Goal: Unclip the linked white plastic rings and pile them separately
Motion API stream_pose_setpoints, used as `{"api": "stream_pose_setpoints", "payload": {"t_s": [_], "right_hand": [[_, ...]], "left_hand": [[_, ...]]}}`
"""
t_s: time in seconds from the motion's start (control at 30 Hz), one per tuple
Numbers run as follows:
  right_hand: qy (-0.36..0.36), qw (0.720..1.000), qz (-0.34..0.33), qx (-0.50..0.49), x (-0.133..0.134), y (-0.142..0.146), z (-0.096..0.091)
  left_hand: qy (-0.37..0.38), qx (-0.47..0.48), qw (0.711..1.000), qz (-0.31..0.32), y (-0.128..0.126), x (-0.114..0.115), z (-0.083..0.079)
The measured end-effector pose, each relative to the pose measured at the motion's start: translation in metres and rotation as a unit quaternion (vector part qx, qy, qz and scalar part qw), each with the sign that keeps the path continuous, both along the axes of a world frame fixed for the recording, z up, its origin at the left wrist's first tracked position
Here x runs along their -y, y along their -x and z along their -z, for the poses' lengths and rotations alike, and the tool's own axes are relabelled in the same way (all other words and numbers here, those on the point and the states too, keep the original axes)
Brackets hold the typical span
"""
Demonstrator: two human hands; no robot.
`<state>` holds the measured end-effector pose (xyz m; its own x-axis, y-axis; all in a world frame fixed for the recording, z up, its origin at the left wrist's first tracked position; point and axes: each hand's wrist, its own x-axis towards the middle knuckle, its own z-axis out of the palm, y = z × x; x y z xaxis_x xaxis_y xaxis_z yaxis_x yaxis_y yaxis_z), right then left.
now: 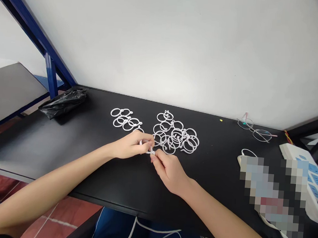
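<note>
Between my two hands is a white curtain ring [146,151], held just above the black table. My left hand [131,144] is closed, with fingers and thumb around the ring's left side. My right hand [171,170] pinches the small knob at its lower right edge. Behind my left hand lies a smaller group of white rings [123,122]. Past my right hand spreads a larger heap of white rings [176,135], several overlapping, some with small eyelets showing. Fingers hide part of the held ring.
A crumpled black plastic bag [63,103] lies at the table's left. Eyeglasses [257,131] rest at the back right. Nearer on the right are a blurred-out object [265,197] with a cable and a white power strip [310,182]. A white wall [181,51] rises behind the table [93,181].
</note>
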<state>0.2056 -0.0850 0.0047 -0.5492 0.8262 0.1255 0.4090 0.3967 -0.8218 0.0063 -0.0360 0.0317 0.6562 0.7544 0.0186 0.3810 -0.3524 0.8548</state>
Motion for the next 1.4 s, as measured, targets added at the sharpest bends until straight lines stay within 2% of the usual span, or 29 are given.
{"api": "stream_pose_setpoints", "payload": {"t_s": [0.27, 1.4], "right_hand": [[0.024, 1.000, -0.006, -0.004, 0.0001, 0.0001, -0.0027], [0.015, 1.000, 0.003, -0.008, -0.0003, 0.0014, -0.0016]], "left_hand": [[0.003, -0.001, 1.000, 0.001, 0.0002, 0.0005, 0.0002], [-0.009, -0.001, 1.000, 0.003, 0.0005, 0.0005, 0.0023]]}}
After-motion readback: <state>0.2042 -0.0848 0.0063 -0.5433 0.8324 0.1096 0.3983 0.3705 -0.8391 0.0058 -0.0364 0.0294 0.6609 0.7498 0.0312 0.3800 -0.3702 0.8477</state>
